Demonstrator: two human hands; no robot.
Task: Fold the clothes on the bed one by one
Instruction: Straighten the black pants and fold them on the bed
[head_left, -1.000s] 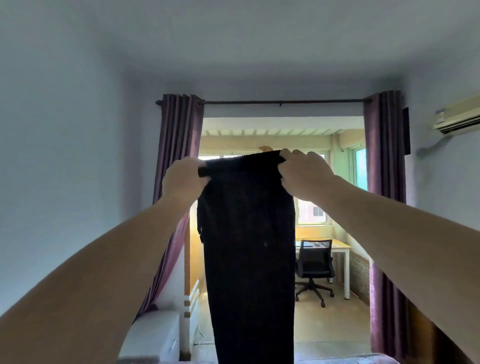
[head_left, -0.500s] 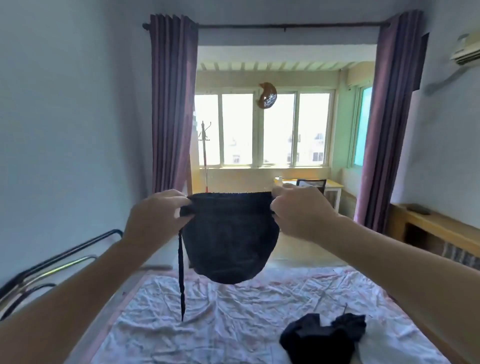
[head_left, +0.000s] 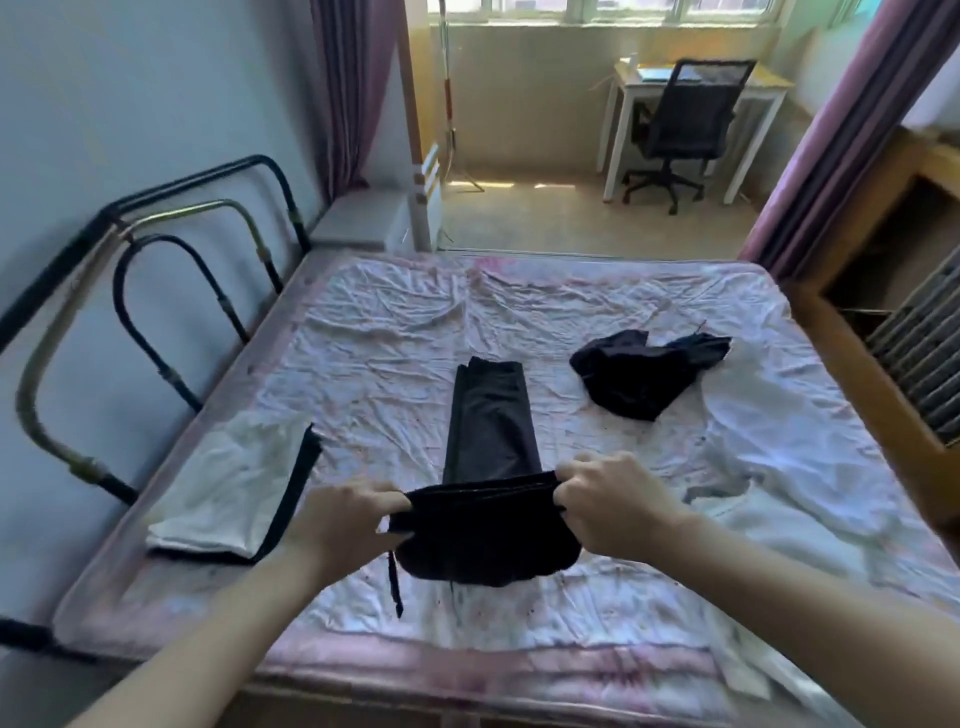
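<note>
Gripping black trousers (head_left: 488, 441) by waistband, left hand (head_left: 340, 525) and right hand (head_left: 618, 506) fingers curled on its ends, legs lay flat toward bed (head_left: 395, 332) centre, crumpled dark garment (head_left: 644, 371) right, folded white garment (head_left: 234, 483) near left edge.

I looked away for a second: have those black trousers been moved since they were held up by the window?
Yes. The black trousers have come down: the legs now lie on the bed sheet, with both hands gripping the waistband just above it.

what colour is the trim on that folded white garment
Black trim along the folded white cloth garment, clearest in the head view.
</note>
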